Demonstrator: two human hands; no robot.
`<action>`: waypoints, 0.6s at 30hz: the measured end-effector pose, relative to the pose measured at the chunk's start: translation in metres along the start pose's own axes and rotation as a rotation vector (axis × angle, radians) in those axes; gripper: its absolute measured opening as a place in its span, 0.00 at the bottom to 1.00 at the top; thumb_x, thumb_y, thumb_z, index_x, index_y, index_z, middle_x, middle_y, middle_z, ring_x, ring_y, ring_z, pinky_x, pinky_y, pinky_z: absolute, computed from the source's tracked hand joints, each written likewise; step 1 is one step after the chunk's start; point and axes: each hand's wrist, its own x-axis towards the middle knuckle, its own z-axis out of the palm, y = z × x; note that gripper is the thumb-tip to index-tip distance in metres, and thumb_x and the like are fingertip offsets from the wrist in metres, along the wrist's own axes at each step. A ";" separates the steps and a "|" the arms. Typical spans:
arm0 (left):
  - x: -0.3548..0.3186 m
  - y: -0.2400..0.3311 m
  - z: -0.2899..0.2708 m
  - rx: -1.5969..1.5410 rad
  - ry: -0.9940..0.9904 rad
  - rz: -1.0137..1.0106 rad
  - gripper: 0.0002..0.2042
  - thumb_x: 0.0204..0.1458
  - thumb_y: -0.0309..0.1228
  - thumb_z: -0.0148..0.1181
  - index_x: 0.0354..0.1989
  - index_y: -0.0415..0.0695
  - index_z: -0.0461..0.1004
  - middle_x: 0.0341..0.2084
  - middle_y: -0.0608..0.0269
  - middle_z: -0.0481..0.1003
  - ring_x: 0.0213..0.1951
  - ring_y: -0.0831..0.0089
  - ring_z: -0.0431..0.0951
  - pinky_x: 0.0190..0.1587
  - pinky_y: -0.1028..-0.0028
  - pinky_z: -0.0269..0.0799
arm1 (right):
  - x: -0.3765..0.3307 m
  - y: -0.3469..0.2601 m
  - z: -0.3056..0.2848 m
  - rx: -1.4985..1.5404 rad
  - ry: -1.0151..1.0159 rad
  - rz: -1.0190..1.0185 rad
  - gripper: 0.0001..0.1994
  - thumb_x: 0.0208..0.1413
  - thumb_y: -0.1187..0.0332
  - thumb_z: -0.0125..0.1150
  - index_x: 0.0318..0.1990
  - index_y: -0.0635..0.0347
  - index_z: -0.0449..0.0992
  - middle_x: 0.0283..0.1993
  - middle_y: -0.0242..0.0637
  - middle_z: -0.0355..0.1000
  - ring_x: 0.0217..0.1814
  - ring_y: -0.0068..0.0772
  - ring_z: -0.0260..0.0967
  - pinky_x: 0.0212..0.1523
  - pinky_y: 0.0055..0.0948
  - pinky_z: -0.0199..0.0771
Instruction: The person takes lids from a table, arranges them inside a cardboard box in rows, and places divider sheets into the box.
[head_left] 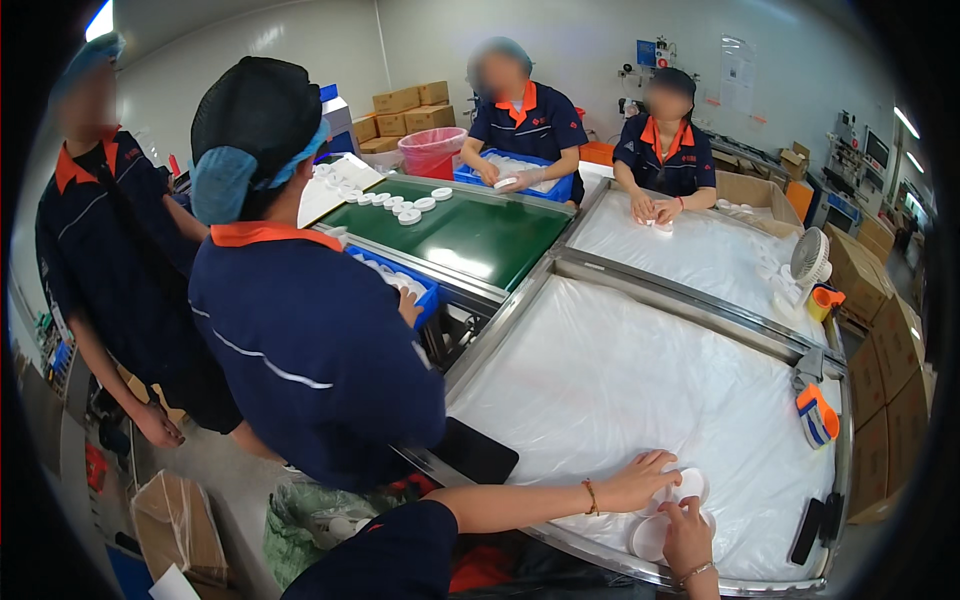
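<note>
Several white round plastic lids lie together near the front edge of a table lined with clear film. One lid (692, 486) shows its pale round face beside the fingertips of my left hand (636, 483), which reaches in from the left with curved fingers on a white lid partly hidden beneath them. My right hand (688, 535) comes from the lower edge, its bent fingers gripping a white lid that they mostly cover. Another lid (649, 540) lies flat just left of my right hand, close to the metal rim.
A dark flat tablet (473, 452) lies at the table's left corner. An orange-and-white holder (818, 416) and black objects (818, 528) lie along the right side. A green conveyor (460, 225) carries white lids. Co-workers stand left and sit beyond; a lined bin (310, 530) stands below.
</note>
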 end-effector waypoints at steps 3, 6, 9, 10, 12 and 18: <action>0.000 -0.002 0.004 0.001 0.015 -0.002 0.23 0.41 0.14 0.54 0.48 0.46 0.70 0.58 0.49 0.59 0.64 0.52 0.54 0.63 0.57 0.54 | 0.000 0.001 0.001 0.006 0.002 -0.002 0.19 0.41 0.83 0.58 0.41 0.49 0.73 0.45 0.45 0.64 0.35 0.50 0.73 0.36 0.43 0.74; 0.002 0.001 0.001 0.005 -0.001 -0.002 0.22 0.41 0.14 0.54 0.48 0.46 0.69 0.58 0.49 0.59 0.64 0.52 0.54 0.63 0.57 0.54 | 0.000 0.003 0.001 0.022 0.007 -0.003 0.19 0.41 0.83 0.58 0.41 0.49 0.73 0.45 0.45 0.64 0.35 0.50 0.73 0.36 0.43 0.74; 0.002 0.000 0.001 0.021 -0.013 -0.012 0.22 0.41 0.14 0.54 0.48 0.46 0.69 0.58 0.49 0.59 0.64 0.52 0.54 0.63 0.57 0.54 | 0.000 0.004 0.001 0.031 -0.007 -0.001 0.19 0.41 0.84 0.57 0.41 0.50 0.73 0.46 0.46 0.63 0.35 0.51 0.73 0.36 0.43 0.74; 0.001 0.001 -0.001 0.015 -0.008 -0.008 0.22 0.41 0.14 0.54 0.48 0.46 0.69 0.58 0.49 0.59 0.64 0.52 0.54 0.63 0.57 0.54 | 0.000 0.001 0.000 0.023 -0.010 0.002 0.19 0.41 0.84 0.57 0.41 0.50 0.73 0.46 0.46 0.63 0.35 0.51 0.73 0.36 0.43 0.74; -0.002 0.001 -0.004 -0.019 0.007 0.002 0.21 0.41 0.15 0.55 0.47 0.45 0.69 0.59 0.48 0.59 0.64 0.51 0.54 0.63 0.57 0.54 | 0.001 -0.004 -0.002 -0.004 -0.013 0.006 0.19 0.41 0.84 0.56 0.41 0.50 0.73 0.46 0.46 0.63 0.35 0.51 0.72 0.36 0.43 0.74; 0.002 0.005 -0.005 -0.049 -0.021 -0.025 0.20 0.42 0.17 0.58 0.47 0.43 0.69 0.58 0.46 0.58 0.64 0.50 0.53 0.64 0.57 0.53 | -0.001 0.005 0.006 0.023 0.011 -0.001 0.19 0.40 0.85 0.53 0.41 0.52 0.74 0.46 0.46 0.62 0.36 0.51 0.71 0.35 0.43 0.73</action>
